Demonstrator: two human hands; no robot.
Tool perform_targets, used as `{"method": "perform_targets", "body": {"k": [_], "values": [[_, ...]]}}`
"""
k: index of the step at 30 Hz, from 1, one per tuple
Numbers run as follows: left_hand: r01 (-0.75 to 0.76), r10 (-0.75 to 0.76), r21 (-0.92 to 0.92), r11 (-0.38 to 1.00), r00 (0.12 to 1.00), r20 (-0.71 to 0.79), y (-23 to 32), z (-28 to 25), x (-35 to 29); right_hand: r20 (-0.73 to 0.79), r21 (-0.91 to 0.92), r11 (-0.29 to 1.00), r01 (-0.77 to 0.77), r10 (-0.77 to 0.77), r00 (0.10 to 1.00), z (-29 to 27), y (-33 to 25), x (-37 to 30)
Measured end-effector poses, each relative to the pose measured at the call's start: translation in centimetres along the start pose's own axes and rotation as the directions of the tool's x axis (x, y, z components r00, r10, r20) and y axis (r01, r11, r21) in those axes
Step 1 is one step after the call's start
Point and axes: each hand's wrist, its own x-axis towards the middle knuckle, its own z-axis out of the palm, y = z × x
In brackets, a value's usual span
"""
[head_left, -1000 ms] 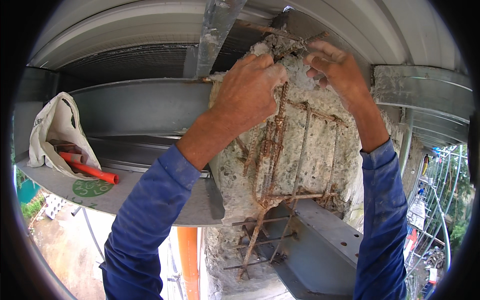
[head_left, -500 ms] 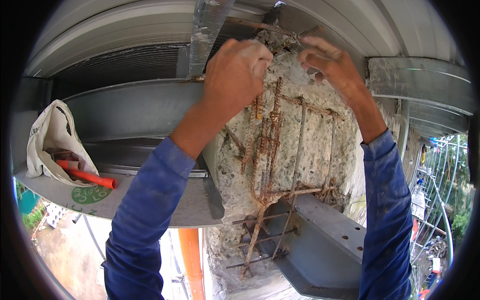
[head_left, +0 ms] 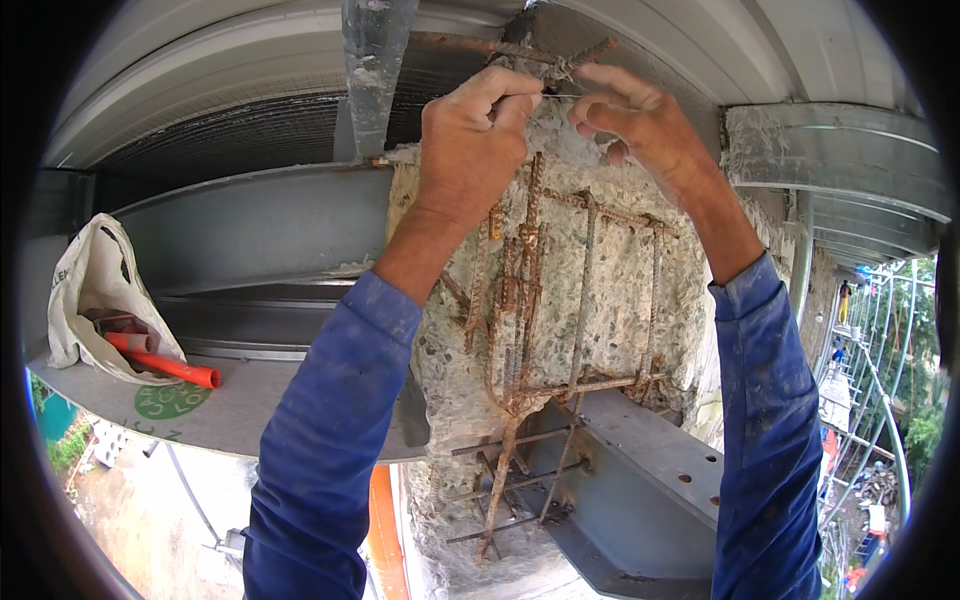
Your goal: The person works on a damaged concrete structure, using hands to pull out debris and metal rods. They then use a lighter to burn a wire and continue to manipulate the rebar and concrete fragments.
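A thin wire stretches level between my two raised hands, just below the rusty bars at the top of a broken concrete column. My left hand is closed, pinching one end between thumb and finger. At the other end, the curled fingers of my right hand close on the wire; its thumb is mostly hidden. Right above the wire, a ribbed steel bar crosses another rusty bar, with a small wire twist at the crossing. Below my hands, the chipped concrete column shows a rusty rebar cage.
On a board at left rests a cream cloth bag with an orange tube poking out. A steel beam juts out low down. Metal sheeting hangs close overhead. Scaffolding stands at far right.
Both hands have come slightly lower relative to the bars, and the wire between them now shows stretched. My right fingers have curled in toward it. The whole view has shifted a little.
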Motion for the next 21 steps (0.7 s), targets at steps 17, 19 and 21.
{"method": "perform_targets", "body": {"k": [17, 19, 21], "values": [[0.258, -0.292, -0.366, 0.894, 0.956, -0.038, 1.7, -0.5, 1.3, 0.004, -0.04, 0.999, 0.012, -0.012, 1.0, -0.1, 0.2, 0.1], [0.262, -0.292, -0.343, 0.902, 0.956, -0.038, 2.0, -0.6, 1.5, 0.01, -0.036, 0.999, 0.004, -0.004, 1.0, -0.2, 0.0, 0.1], [0.281, -0.306, -0.318, 0.905, 0.951, -0.031, 2.1, -0.5, 1.7, 0.014, -0.03, 1.0, -0.001, 0.001, 1.0, -0.3, 0.0, 0.1]]}}
